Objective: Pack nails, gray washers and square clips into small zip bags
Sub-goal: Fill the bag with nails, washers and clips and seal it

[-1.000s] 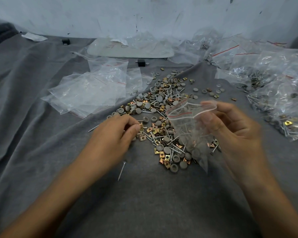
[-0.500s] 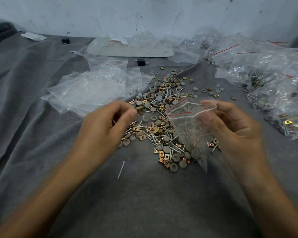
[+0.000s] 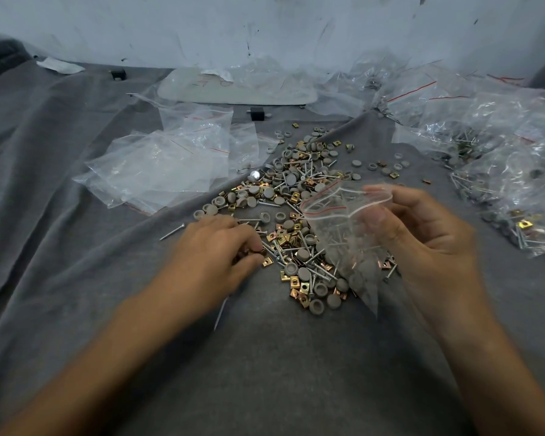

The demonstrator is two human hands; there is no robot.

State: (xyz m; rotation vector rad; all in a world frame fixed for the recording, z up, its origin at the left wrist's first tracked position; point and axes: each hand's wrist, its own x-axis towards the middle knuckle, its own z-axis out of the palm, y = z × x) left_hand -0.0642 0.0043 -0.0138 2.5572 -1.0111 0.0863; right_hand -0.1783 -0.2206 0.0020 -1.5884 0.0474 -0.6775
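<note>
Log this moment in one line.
left hand: on pile, grasp unclear | right hand: holds bag open | bag: partly filled

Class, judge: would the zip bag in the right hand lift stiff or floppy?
Probably floppy: the zip bag is thin film, buckled where the right hand pinches it. Likely bottom-heavy, since washers and nails sit low inside.

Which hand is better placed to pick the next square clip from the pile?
Left. The left hand sits at the pile's near edge, fingertips among the square clips; the right hand is busy gripping the open zip bag.
</note>
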